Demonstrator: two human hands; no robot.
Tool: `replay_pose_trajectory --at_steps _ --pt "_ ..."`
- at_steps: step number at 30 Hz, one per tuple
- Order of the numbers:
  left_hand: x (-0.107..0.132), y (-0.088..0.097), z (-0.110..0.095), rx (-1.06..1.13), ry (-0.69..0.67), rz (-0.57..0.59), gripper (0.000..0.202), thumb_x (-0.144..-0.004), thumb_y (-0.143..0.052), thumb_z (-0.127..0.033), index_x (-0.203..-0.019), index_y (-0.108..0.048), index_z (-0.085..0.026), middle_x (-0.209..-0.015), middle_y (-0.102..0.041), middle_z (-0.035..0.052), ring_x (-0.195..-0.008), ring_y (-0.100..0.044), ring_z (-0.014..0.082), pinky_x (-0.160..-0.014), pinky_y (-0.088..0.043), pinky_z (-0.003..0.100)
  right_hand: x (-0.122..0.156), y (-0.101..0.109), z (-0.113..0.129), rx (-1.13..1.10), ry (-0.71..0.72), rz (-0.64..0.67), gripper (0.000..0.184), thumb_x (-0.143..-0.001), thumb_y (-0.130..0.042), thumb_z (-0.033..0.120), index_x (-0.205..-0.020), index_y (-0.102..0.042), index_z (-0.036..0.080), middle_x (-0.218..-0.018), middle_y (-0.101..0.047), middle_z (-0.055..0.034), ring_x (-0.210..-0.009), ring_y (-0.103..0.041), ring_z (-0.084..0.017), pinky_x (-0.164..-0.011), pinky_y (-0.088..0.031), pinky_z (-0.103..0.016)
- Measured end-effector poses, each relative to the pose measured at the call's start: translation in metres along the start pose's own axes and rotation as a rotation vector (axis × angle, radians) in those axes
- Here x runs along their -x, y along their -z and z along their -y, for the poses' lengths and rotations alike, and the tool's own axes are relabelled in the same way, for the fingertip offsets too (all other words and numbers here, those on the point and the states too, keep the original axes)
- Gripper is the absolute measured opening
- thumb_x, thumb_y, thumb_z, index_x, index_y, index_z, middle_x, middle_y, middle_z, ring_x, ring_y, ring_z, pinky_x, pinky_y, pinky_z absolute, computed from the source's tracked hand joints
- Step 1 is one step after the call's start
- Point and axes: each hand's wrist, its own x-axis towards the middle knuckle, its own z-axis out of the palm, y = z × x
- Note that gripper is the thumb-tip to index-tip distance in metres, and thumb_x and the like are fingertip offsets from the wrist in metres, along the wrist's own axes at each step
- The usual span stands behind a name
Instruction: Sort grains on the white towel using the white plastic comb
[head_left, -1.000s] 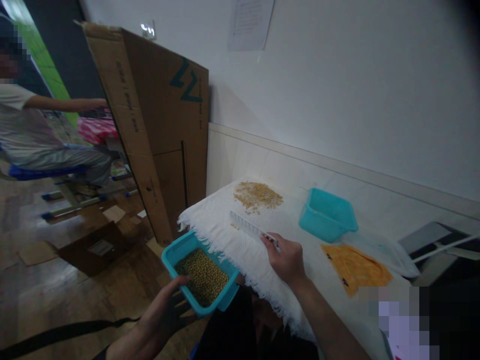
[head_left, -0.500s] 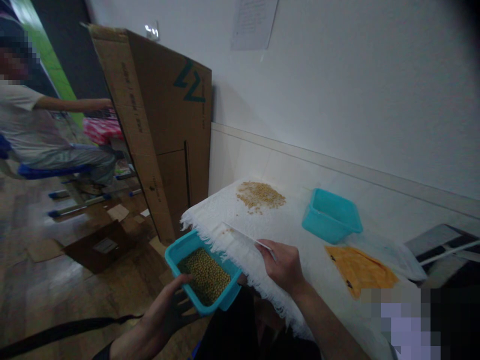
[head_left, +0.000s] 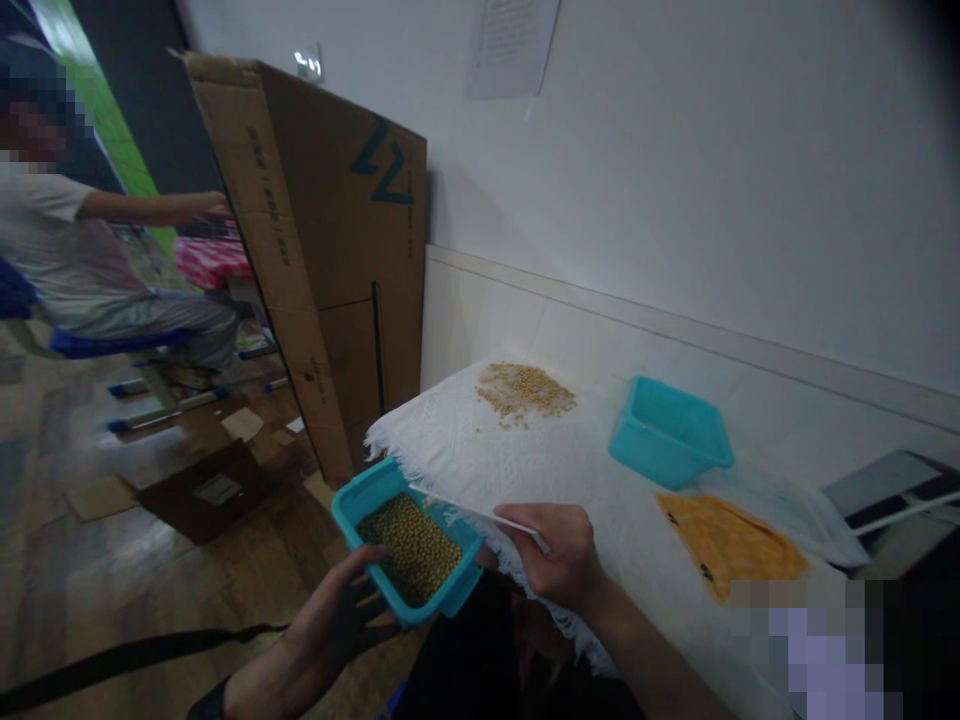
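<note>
My left hand (head_left: 337, 610) grips the near left side of a turquoise plastic basin (head_left: 346, 515), thumb over the rim. It is tilted just below the table edge and holds many yellowish beans (head_left: 412, 550), likely soybeans. In my right hand (head_left: 559, 555), pinched between thumb and fingers, is a thin white flat strip (head_left: 469, 508), seen nearly edge-on. Its far end reaches over the basin's upper rim, at the fringed edge of a white cloth (head_left: 442, 440). Farther back on the cloth lies a loose pile of beans (head_left: 525, 388).
A second turquoise basin (head_left: 670, 470) stands at the right of the table, beside an orange cloth or bag (head_left: 724, 545) and clear plastic (head_left: 802, 520). A tall cardboard box (head_left: 337, 230) stands at the left. Beyond it a person (head_left: 97, 250) sits on a chair.
My right hand has moved the white strip toward me and left, from over the cloth to over the basin's rim. The few beans beside it on the cloth's edge are gone from there.
</note>
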Motion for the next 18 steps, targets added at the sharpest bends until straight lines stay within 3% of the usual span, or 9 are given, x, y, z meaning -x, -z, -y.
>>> replay_pose_trajectory --at_steps 5,7,11,18 --pt "0.006 -0.005 -0.005 -0.03 0.019 0.01 0.029 -0.072 -0.081 -0.031 -0.095 -0.071 -0.017 -0.104 -0.079 0.0179 -0.104 -0.073 0.0395 -0.098 -0.056 0.055 0.0 0.0 -0.003 0.104 -0.191 -0.062 0.023 -0.101 -0.06 0.03 -0.09 -0.078 0.02 -0.079 -0.082 -0.0052 -0.067 -0.079 -0.019 -0.065 -0.06 -0.024" --pt "-0.004 -0.002 -0.004 -0.029 0.085 -0.078 0.024 -0.071 -0.08 -0.03 -0.09 -0.07 -0.018 -0.097 -0.079 0.0188 -0.102 -0.074 0.0417 -0.097 -0.055 0.057 0.0 0.006 -0.015 0.223 -0.321 -0.132 0.032 -0.102 -0.059 0.04 -0.089 -0.079 0.019 -0.075 -0.081 -0.0069 -0.061 -0.077 -0.019 -0.06 -0.057 -0.024" --pt "-0.026 0.009 0.004 -0.002 0.128 -0.064 0.027 -0.075 -0.078 -0.033 -0.097 -0.069 -0.02 -0.102 -0.079 0.0167 -0.106 -0.074 0.0405 -0.098 -0.055 0.055 -0.006 0.021 -0.05 0.456 -0.545 -0.157 0.049 -0.102 -0.053 0.055 -0.088 -0.08 0.016 -0.065 -0.076 -0.0093 -0.055 -0.072 -0.021 -0.052 -0.046 -0.026" --pt "-0.037 0.017 0.014 -0.004 0.133 -0.005 0.043 -0.075 -0.082 -0.032 -0.111 -0.064 -0.017 -0.098 -0.079 0.0131 -0.084 -0.077 0.0331 -0.082 -0.06 0.047 -0.012 0.017 -0.087 0.58 -0.584 -0.065 0.058 -0.106 -0.041 0.054 -0.091 -0.08 0.014 -0.065 -0.075 -0.0119 -0.054 -0.067 -0.02 -0.054 -0.037 -0.027"
